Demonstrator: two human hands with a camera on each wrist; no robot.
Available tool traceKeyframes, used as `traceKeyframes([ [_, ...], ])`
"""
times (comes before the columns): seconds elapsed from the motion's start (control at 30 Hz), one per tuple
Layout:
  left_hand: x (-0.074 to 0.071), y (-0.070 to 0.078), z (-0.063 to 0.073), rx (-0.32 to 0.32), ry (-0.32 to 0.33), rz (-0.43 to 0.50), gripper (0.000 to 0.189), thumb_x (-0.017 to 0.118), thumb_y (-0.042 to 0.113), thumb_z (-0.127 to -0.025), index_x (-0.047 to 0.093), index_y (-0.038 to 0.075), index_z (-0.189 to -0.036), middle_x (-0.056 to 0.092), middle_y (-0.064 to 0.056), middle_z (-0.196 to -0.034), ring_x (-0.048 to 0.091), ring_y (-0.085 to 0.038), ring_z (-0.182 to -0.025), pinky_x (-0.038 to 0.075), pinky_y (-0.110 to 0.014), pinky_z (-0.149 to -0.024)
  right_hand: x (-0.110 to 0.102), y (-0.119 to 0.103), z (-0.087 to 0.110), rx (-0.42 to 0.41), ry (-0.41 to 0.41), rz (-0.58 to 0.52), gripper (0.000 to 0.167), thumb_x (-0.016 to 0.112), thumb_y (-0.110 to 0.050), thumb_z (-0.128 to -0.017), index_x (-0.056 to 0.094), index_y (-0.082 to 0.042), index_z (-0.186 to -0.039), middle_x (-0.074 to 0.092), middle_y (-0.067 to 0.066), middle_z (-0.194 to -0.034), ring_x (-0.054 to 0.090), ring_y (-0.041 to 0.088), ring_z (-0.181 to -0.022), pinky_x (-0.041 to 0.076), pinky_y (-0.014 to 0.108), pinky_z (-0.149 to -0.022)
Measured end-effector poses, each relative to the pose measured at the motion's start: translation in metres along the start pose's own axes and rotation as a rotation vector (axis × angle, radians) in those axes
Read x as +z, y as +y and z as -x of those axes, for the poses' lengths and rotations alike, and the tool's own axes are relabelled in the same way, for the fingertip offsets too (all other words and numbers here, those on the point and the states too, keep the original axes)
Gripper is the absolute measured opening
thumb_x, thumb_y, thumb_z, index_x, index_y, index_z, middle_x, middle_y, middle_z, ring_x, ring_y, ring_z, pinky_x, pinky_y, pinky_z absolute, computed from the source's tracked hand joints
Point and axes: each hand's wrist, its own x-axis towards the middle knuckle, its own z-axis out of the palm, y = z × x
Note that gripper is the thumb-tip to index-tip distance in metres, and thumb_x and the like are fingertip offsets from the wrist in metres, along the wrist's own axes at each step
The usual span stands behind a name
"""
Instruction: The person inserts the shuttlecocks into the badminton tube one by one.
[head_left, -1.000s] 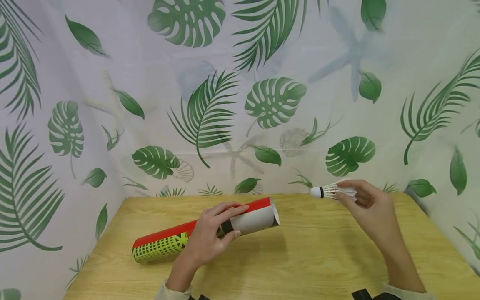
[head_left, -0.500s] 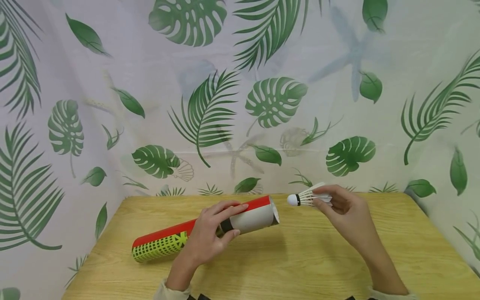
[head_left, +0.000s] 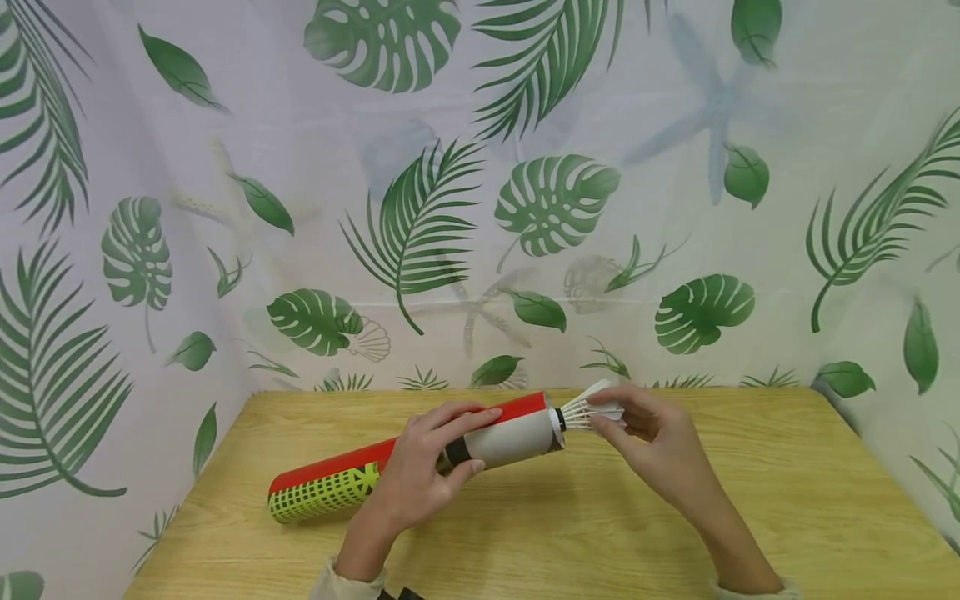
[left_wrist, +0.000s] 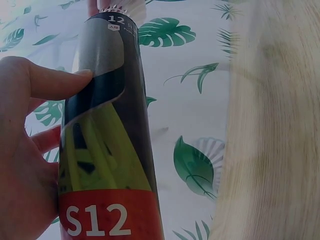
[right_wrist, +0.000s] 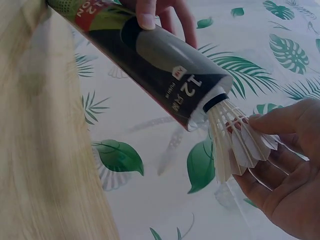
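My left hand (head_left: 427, 467) grips a shuttlecock tube (head_left: 504, 440) around its middle. The tube is red, grey and yellow-green, and it lies slanted with its mouth raised toward the right. In the left wrist view, "S12" shows on the red band of the tube (left_wrist: 110, 215). My right hand (head_left: 652, 437) pinches a white shuttlecock (head_left: 583, 412) by its feathers. The cork end of the shuttlecock (right_wrist: 235, 132) is at the tube's mouth, its tip partly inside the rim and hidden, while the black band and feathers stay outside.
A wooden table (head_left: 600, 533) lies under both hands. Behind it and along the sides hangs a pale cloth (head_left: 480, 108) printed with green leaves. The table's back edge runs just beyond the tube's mouth.
My right hand has moved left with the shuttlecock, from well right of the tube until the cork meets its mouth. My left hand and the tube have stayed almost still.
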Motion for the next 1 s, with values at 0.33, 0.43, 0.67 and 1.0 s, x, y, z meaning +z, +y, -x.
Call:
traceKeyframes([
  [0.33, 0.001, 0.002, 0.000, 0.001, -0.002, 0.006, 0.066, 0.083, 0.015, -0.086, 0.060, 0.039, -0.143, 0.056, 0.012, -0.141, 0.054, -0.014, -0.128, 0.043, -0.053, -0.097, 0.018, -0.005, 0.003, -0.035, 0.009, -0.008, 0.023, 0.074, 0.005, -0.090, 0.074, -0.005, -0.111, 0.073, 0.010, -0.113, 0.070, 0.014, -0.094, 0.057, 0.023, -0.079],
  [0.43, 0.001, 0.002, 0.000, 0.003, -0.004, 0.008, 0.066, 0.083, 0.015, -0.086, 0.060, 0.039, -0.143, 0.056, 0.012, -0.141, 0.054, -0.014, -0.129, 0.042, -0.052, -0.096, 0.022, -0.005, 0.004, -0.035, -0.008, -0.019, 0.022, 0.073, 0.005, -0.091, 0.074, -0.004, -0.111, 0.073, 0.010, -0.112, 0.071, 0.017, -0.093, 0.057, 0.024, -0.079],
  [0.67, 0.001, 0.004, 0.000, -0.001, -0.013, 0.013, 0.065, 0.083, 0.015, -0.086, 0.060, 0.039, -0.143, 0.056, 0.012, -0.141, 0.054, -0.014, -0.129, 0.043, -0.051, -0.096, 0.027, -0.004, 0.004, -0.047, -0.056, -0.064, 0.021, 0.071, 0.006, -0.092, 0.073, -0.005, -0.110, 0.072, 0.009, -0.113, 0.071, 0.016, -0.093, 0.058, 0.027, -0.079],
  [1.0, 0.003, 0.004, 0.000, 0.013, -0.025, 0.004, 0.065, 0.084, 0.016, -0.085, 0.062, 0.037, -0.142, 0.056, 0.011, -0.141, 0.055, -0.014, -0.129, 0.043, -0.050, -0.096, 0.024, -0.001, 0.003, 0.065, -0.150, -0.173, 0.026, 0.065, 0.001, -0.098, 0.068, -0.002, -0.124, 0.069, 0.019, -0.124, 0.072, 0.016, -0.104, 0.058, 0.031, -0.082],
])
